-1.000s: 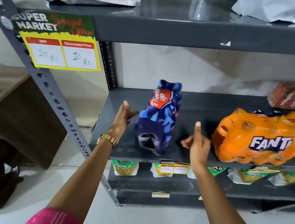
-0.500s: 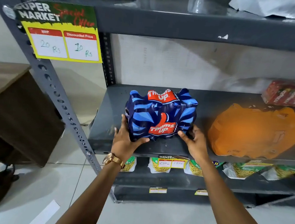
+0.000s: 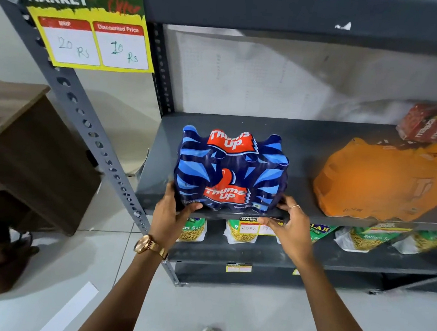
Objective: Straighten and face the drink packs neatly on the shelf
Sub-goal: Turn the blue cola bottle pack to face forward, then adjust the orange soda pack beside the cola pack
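Note:
A blue Thums Up pack (image 3: 231,170) stands at the front left of the grey middle shelf (image 3: 303,149), its red logo facing me. My left hand (image 3: 172,214) grips its lower left corner, thumb across the front bottom edge. At the pack's lower right corner my right hand (image 3: 290,224) touches it with curled fingertips, thumb below the shelf lip. An orange Fanta pack (image 3: 385,180) lies further right on the same shelf, plain side toward me, blurred.
A red pack (image 3: 435,126) sits at the back right of the shelf. Snack bags (image 3: 240,230) fill the shelf below. A yellow price sign (image 3: 96,41) hangs on the slanted upright (image 3: 95,138). A brown wooden cabinet (image 3: 28,148) stands left of the rack.
The Thums Up pack was end-on one second ago with both hands beside it; it has been turned logo-forward and pulled to the shelf's front edge, both hands now at its bottom corners.

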Tool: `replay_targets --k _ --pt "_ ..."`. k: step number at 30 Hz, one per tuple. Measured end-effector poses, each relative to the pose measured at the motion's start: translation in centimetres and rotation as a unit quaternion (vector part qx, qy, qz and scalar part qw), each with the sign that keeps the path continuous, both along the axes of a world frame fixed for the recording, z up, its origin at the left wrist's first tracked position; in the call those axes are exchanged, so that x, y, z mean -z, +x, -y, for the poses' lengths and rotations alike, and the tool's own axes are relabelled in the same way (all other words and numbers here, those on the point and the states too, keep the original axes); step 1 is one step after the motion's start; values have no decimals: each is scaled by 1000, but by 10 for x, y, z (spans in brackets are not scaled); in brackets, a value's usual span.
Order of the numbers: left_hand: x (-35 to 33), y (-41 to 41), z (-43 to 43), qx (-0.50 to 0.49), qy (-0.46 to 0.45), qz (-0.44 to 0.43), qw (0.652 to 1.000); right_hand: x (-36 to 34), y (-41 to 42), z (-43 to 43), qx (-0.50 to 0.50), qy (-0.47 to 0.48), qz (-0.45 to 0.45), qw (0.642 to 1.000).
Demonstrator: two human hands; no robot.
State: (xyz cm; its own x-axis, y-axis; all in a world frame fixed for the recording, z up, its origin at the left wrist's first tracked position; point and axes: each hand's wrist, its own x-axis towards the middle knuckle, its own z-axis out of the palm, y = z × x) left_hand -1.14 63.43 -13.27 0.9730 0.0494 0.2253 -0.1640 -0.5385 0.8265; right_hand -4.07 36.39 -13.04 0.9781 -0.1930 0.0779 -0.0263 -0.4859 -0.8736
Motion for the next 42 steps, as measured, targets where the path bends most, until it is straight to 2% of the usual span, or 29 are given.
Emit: replay_targets --k 9,18,22,25,28,35,37,39,41,42 --pt "0 -3 -6 16 29 -31 999 5 3 -12 28 -45 10 999" --pt "6 -8 -8 -10 48 -1 999 2 5 -15 -3 -47 -4 999" --pt "13 -10 -8 -26 52 17 998 3 5 -20 8 -69 3 998" --pt "23 -10 -5 -81 119 83 986 6 5 -20 15 -97 13 995" --pt "25 -14 -1 -94 93 21 991 11 5 -19 20 -119 17 993" --pt "27 -17 11 -129 91 8 987 7 4 -18 -3 -145 4 989" --pt "25 -20 16 -132 81 15 988 2 2 -14 -45 -125 1 991" --pt "23 -28 26 -157 49 38 986 -8 -6 -6 -72 -17 28 997" --pt "19 -44 48 -186 24 89 978 -18 -21 14 -17 71 104 992" --pt "17 -55 69 -173 33 137 975 -21 -31 34 24 76 150 986"
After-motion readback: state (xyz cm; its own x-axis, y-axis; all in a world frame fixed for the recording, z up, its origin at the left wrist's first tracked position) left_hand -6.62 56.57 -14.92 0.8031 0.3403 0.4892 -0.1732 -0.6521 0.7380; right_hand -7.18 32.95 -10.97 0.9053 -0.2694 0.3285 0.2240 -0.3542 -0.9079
